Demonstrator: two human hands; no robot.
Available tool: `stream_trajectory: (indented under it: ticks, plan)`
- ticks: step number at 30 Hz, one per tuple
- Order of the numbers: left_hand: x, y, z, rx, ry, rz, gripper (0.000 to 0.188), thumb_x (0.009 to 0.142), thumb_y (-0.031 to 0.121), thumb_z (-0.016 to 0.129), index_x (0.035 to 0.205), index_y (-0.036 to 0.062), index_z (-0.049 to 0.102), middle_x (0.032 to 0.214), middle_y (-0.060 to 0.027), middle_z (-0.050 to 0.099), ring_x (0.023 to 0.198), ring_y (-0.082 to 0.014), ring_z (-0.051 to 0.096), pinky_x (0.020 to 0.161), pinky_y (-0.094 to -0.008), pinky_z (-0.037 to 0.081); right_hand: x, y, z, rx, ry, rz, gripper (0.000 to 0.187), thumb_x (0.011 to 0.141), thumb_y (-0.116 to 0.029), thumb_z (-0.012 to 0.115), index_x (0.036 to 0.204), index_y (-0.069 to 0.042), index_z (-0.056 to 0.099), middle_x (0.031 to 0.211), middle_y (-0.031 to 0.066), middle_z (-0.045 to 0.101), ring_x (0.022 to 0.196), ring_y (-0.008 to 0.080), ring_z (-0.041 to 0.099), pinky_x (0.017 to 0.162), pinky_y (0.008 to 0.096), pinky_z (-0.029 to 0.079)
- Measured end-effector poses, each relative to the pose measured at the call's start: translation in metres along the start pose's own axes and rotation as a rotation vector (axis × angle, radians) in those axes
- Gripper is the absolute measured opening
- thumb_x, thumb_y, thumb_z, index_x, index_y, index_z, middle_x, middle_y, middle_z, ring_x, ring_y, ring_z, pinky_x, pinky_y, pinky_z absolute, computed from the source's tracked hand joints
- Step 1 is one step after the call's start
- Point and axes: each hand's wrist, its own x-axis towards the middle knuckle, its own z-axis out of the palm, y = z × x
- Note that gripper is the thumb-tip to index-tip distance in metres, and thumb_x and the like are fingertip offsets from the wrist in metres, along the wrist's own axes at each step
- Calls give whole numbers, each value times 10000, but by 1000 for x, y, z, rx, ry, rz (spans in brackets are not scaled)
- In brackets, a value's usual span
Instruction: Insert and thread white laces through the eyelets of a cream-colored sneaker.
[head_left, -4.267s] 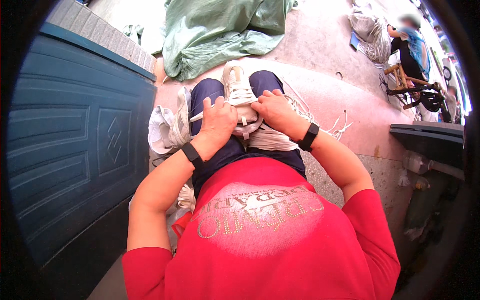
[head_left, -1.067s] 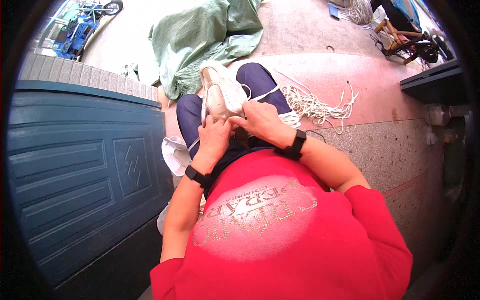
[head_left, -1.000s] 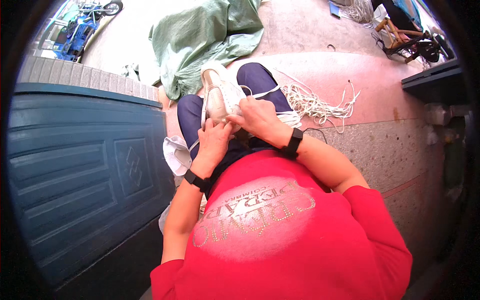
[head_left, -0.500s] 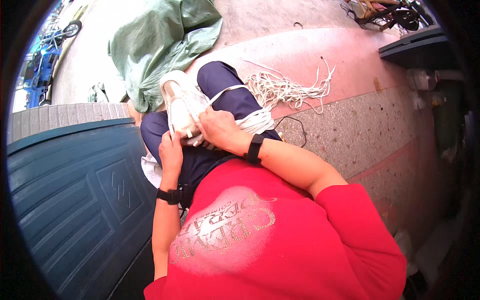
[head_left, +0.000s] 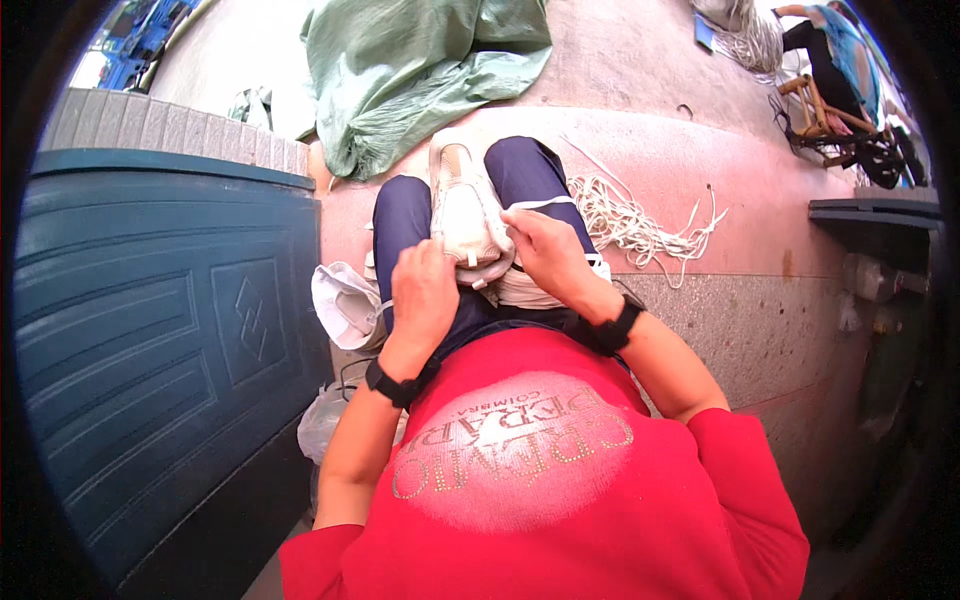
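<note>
A white-and-beige shoe (head_left: 466, 215) rests between my knees, one end toward my body. My right hand (head_left: 555, 262) is at its right side, thumb and fingers pinched on a white lace (head_left: 545, 203) that runs across my right thigh. My left hand (head_left: 424, 300) is closed beside the shoe's near left edge; whatever its fingertips hold is hidden. Under my right hand, a bundle of white laces (head_left: 522, 290) lies over my thigh. More white laces sit in a loose tangled pile (head_left: 632, 218) on the floor to the right.
A blue panelled door (head_left: 170, 300) stands close on my left. Beside my left leg are a white cap-like item (head_left: 347, 305) and a plastic bag (head_left: 322, 422). A green tarp (head_left: 410, 85) lies ahead. At far right, another person (head_left: 840, 60) is near a wooden-framed seat (head_left: 815, 115).
The view has swung, bringing the person at far right into sight. My left hand has shifted from the shoe's near end with its fingers curled in. My right hand keeps the lace.
</note>
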Motion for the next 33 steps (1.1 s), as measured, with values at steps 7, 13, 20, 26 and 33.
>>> stream_trajectory:
  ticks: [7,13,20,26,33]
  plan:
    - [37,7,-40,-1859,-418,-938,315,915,233,441,1089,-26,483,776,-39,576,669,-113,563,604,-215,446,-11,-35,13,145,-525,-221,175,696,-32,510,838,-83,597,777,141,605,735,309,599,635,369,484]
    - [35,5,-30,-1664,-576,-822,226,873,158,504,1037,3,492,662,-11,529,447,-57,430,408,-175,330,20,-2,-1,1475,-599,808,375,915,-391,379,1018,-67,539,996,59,596,907,167,545,851,337,393]
    - [67,35,-37,-1507,-633,-574,167,873,160,511,956,17,529,661,-5,547,452,-30,447,402,-156,336,85,-24,-88,1272,-133,427,230,927,-228,401,1004,-22,466,699,-26,420,618,91,427,690,287,444]
    - [78,49,-48,-1577,-694,-540,150,872,146,517,937,11,527,663,-10,540,460,-41,463,396,-160,341,99,-19,-160,1331,150,392,138,929,-203,390,940,-68,418,657,-13,417,548,106,413,544,247,402]
    - [79,59,-13,-1039,-392,-20,235,799,177,601,948,13,522,759,-72,560,707,-165,534,628,-280,424,103,-4,-258,926,471,222,105,856,-136,478,759,-98,489,502,-71,325,398,44,278,367,190,233]
